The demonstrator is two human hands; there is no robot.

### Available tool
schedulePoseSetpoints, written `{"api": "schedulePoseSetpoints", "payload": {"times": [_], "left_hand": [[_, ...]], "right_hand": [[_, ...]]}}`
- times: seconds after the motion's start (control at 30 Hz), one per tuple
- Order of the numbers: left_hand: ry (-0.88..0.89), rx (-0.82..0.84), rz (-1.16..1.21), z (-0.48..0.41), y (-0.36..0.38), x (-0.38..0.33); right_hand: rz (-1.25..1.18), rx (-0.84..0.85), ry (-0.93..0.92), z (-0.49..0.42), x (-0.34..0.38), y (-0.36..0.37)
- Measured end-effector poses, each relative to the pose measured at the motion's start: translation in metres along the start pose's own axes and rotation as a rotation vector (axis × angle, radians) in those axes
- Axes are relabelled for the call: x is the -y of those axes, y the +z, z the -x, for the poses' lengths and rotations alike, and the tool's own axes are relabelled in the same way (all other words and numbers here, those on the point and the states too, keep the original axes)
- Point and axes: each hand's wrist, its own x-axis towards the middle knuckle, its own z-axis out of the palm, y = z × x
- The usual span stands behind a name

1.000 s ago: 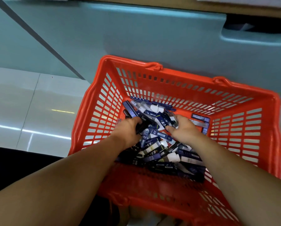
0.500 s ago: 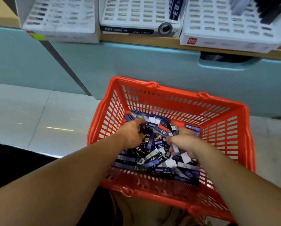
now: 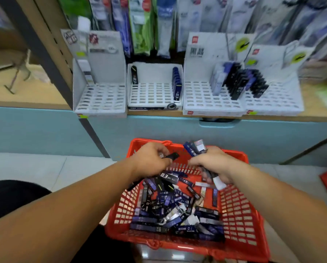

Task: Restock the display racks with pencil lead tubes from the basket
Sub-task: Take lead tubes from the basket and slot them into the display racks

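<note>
- Loose pencil lead tubes (image 3: 170, 211) lay heaped in the red basket (image 3: 240, 215), below both hands.
- The left hand (image 3: 151, 161) pinched one black tube (image 3: 171, 156) over the far rim.
- The right hand (image 3: 211, 164) gripped a bundle of tubes (image 3: 194, 149) (ends fanned upward).
- White display racks (image 3: 155, 95) stood on the shelf (image 3: 26, 99) beyond, with a few upright tubes.
</note>
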Motion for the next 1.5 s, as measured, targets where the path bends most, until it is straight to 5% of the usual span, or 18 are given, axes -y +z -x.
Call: {"api": "schedulePoseSetpoints", "payload": {"times": [0.43,0.8,1.5], "left_hand": [[0.106,-0.259,0.545,0.019,-0.067,-0.089],[0.118,-0.264,0.558,-0.020,-0.041,-0.089],[-0.009,-0.400,0.935,-0.030,-0.052,-0.087]], "right_hand": [[-0.166,0.192,-0.186,0.087,0.098,-0.024],[-0.259,0.296,-0.079,0.056,0.095,-0.035],[-0.351,0.377,-0.146,0.044,0.099,-0.007]]}}
